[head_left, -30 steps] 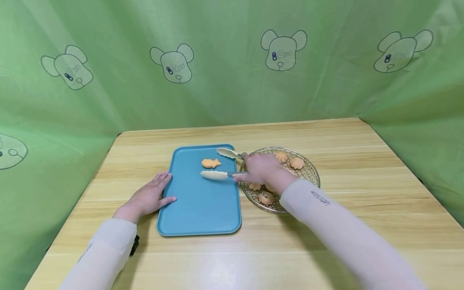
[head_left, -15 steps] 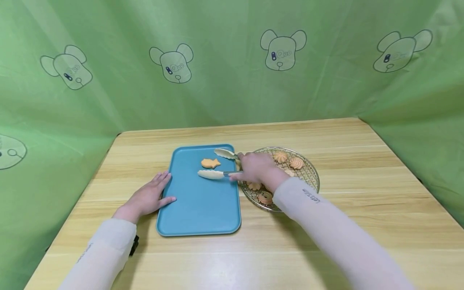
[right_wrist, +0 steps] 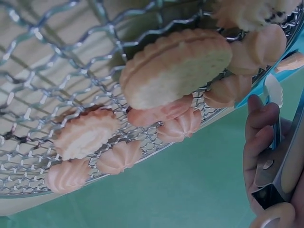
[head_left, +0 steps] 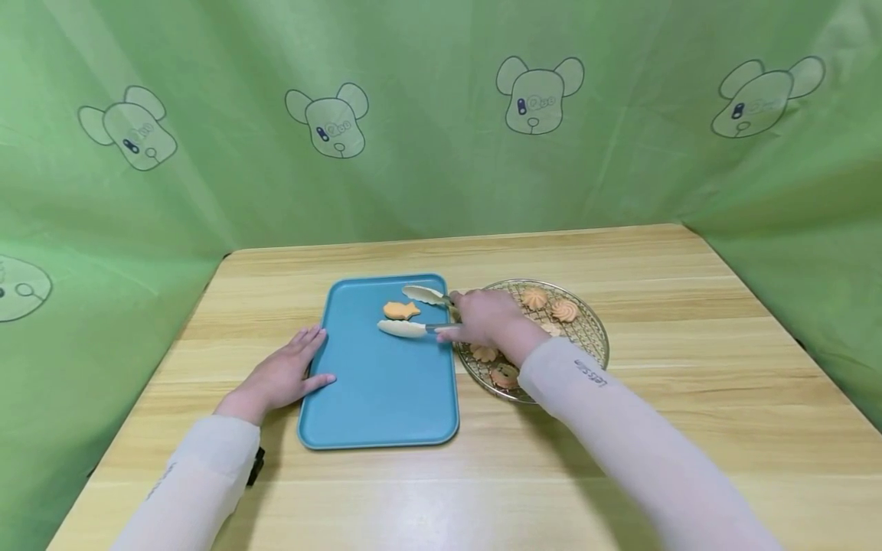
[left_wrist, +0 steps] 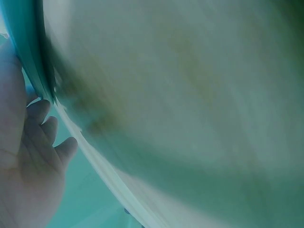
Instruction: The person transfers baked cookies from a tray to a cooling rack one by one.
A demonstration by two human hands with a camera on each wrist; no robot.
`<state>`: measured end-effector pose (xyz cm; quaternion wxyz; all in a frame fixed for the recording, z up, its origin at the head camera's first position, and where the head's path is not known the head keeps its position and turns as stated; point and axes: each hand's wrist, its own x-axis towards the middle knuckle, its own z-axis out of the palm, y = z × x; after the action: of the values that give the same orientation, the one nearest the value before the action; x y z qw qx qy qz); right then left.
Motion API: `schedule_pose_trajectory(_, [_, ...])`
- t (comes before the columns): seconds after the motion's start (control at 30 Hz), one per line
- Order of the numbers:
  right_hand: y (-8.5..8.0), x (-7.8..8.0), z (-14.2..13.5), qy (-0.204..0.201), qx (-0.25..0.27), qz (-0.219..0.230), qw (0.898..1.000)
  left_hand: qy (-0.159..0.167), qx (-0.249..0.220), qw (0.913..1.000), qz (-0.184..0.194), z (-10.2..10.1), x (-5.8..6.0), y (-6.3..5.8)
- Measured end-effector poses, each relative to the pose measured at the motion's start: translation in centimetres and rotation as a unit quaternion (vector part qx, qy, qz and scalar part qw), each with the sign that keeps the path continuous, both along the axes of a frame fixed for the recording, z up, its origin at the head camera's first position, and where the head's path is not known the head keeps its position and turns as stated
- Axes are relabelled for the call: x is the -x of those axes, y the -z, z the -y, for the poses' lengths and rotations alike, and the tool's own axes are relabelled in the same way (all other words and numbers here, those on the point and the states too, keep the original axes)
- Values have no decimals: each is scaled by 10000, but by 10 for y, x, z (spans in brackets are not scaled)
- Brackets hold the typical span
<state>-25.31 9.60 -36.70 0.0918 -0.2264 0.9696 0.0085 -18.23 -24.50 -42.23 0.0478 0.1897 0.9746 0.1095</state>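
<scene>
In the head view, my right hand point(head_left: 491, 317) grips a pair of tongs point(head_left: 406, 329) with pale scalloped tips. The tips stand apart on either side of an orange fish-shaped cookie point(head_left: 401, 310) at the upper part of the blue tray point(head_left: 379, 398). Whether either tip touches the cookie cannot be told. In the right wrist view, fingers wrap around the metal tong handle point(right_wrist: 289, 156). At the tray's left rim rests my left hand point(head_left: 279, 375), fingers extended along the edge, thumb over the rim. The left wrist view shows its fingers point(left_wrist: 39, 110) beside the tray's edge.
To the tray's right stands a round wire rack point(head_left: 592, 337), partly under my right forearm. It holds several cookies, among them a swirl cookie point(head_left: 565, 310) and a round sandwich cookie point(right_wrist: 175, 69). A green printed curtain point(head_left: 441, 176) surrounds the wooden table point(head_left: 689, 344).
My right hand has shifted slightly left with the tongs, and their tips have drawn a little closer together around the fish-shaped cookie. The left hand and tray have stayed put.
</scene>
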Motion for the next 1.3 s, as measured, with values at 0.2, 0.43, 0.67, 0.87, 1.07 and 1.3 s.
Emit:
schedule_pose_trajectory(0.2, [0, -1, -5, -70, 284, 35, 9996, 21, -35, 10000, 3, -1, 0, -1])
schedule_pose_trajectory(0.43, [-1, -2, -8, 21, 382, 161, 9991, 23, -56, 10000, -5, -1, -1, 0])
schedule_pose_trajectory(0.67, [0, -1, -10, -82, 351, -36, 9993, 14, -65, 10000, -46, -1, -2, 0])
schedule_pose_trajectory(0.87, [-1, -2, -10, -115, 314, -32, 9994, 31, -64, 10000, -49, -1, -2, -1])
schedule_pose_trajectory(1.07, [-4, -3, -11, -99, 329, 26, 9994, 22, -77, 10000, -30, -1, -2, -2])
schedule_pose_trajectory(1.3, [-5, -6, -13, -293, 351, -130, 9989, 20, -56, 10000, -19, 0, -1, -1])
